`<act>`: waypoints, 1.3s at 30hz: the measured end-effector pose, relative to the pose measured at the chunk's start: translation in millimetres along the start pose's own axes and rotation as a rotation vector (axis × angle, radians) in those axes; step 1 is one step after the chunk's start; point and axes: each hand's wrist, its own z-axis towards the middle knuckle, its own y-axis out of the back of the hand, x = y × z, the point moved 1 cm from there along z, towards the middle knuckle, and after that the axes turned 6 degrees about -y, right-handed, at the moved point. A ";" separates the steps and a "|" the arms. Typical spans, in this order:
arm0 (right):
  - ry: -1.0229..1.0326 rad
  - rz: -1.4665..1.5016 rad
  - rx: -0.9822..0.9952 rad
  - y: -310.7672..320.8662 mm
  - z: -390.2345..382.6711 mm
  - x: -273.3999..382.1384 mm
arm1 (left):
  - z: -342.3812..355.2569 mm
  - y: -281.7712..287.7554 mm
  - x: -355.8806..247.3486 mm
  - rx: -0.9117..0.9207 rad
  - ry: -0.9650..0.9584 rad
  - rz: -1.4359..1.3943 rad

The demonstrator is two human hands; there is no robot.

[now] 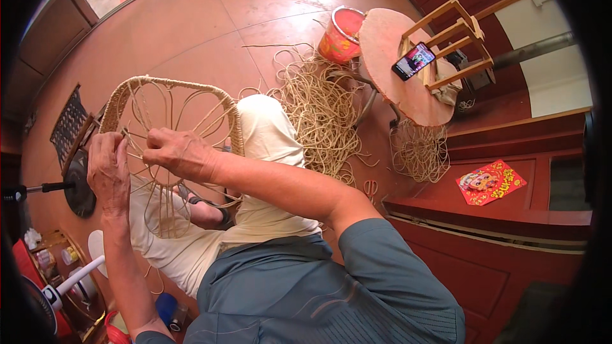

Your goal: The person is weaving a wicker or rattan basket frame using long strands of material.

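A woven basket frame (235, 129) of tan cord leans across my lap. Its rim is wrapped in cord, and looping strands cross its open middle. At its left side, my left hand (109, 169) is closed on the rim, fingertips together at the upper left. Close beside it, over the open middle, my right hand (180, 153) is closed in a pinch on a cord strand; the fingers partly hide the strand. My right forearm passes in front of the basket's lower part.
A large heap of loose cord (322, 118) lies on the floor to the right, with scissors (370, 188) nearby. Beyond stand a red bucket (340, 35) and a round table (382, 44) bearing a phone (413, 61) and a wooden frame (454, 32). A white pole (80, 274) stands at left.
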 end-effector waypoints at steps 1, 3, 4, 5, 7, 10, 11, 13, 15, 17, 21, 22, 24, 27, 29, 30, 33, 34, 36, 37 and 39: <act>-0.005 -0.004 0.002 -1.6 -0.8 -0.9 | 1.1 -2.1 -4.5 -0.130 -0.120 0.040; 0.019 0.006 -0.028 -3.8 -4.6 -5.8 | -3.3 -2.8 -16.9 -0.182 -0.130 0.046; 0.014 -0.005 -0.027 -5.5 -5.1 -7.2 | -16.4 -5.5 -14.9 -0.134 0.069 -0.028; 0.012 -0.002 -0.028 -5.5 -2.7 -5.3 | -31.2 -6.2 -11.3 -0.087 0.273 -0.092; 0.041 -0.042 -0.029 -3.2 -3.1 -4.2 | -48.3 -16.6 -7.7 -0.052 0.283 -0.142; 0.053 -0.030 -0.049 -3.9 -0.3 -2.9 | -64.4 -33.1 1.5 -0.114 0.829 -0.940; 0.051 -0.029 -0.046 -4.6 -0.6 -3.1 | -60.5 -35.0 0.7 -0.113 0.832 -0.941; 0.053 -0.037 -0.052 -4.7 -1.0 -2.9 | -52.6 -37.3 -1.0 -0.220 0.925 -1.195; 0.048 -0.049 -0.054 -5.2 -1.8 -3.4 | -54.3 -45.3 7.8 -0.218 0.968 -1.238; 0.044 -0.055 -0.058 -4.2 -2.2 -2.0 | -52.9 -51.3 12.6 -0.154 0.964 -1.353; 0.040 -0.034 -0.067 -3.5 -2.2 -0.7 | -48.9 -60.4 16.0 -0.126 0.899 -1.398; 0.037 -0.041 -0.057 -3.9 -2.7 -1.6 | -51.9 -65.2 20.8 -0.138 0.898 -1.414; 0.037 -0.038 -0.061 -3.1 -2.5 -0.3 | -55.2 -68.6 24.2 -0.150 0.897 -1.430; 0.036 -0.047 -0.063 -4.1 -2.8 -2.2 | -66.1 -66.0 27.5 -0.163 0.923 -1.348; 0.039 -0.054 -0.060 -5.1 -3.2 -2.9 | -72.9 -52.6 33.9 -0.022 0.875 -1.055; 0.042 -0.045 -0.053 -5.5 -2.6 -2.9 | -72.4 -46.3 38.7 0.057 0.817 -0.927; 0.034 -0.045 -0.038 -6.1 -2.7 -3.7 | -63.0 -29.4 25.5 0.162 0.346 0.027; 0.025 -0.054 -0.033 -6.1 -3.0 -4.1 | -69.0 -35.0 31.7 0.163 0.346 0.025; 0.037 -0.050 -0.040 -6.8 -1.1 -2.9 | -77.5 -42.6 40.2 0.199 0.113 0.197; 0.046 -0.049 -0.048 -6.7 -0.5 -2.0 | -81.7 -44.4 45.4 0.197 0.114 0.199; 0.042 -0.051 -0.037 -6.4 -2.3 -1.6 | -64.1 -41.6 30.2 0.734 0.506 -0.136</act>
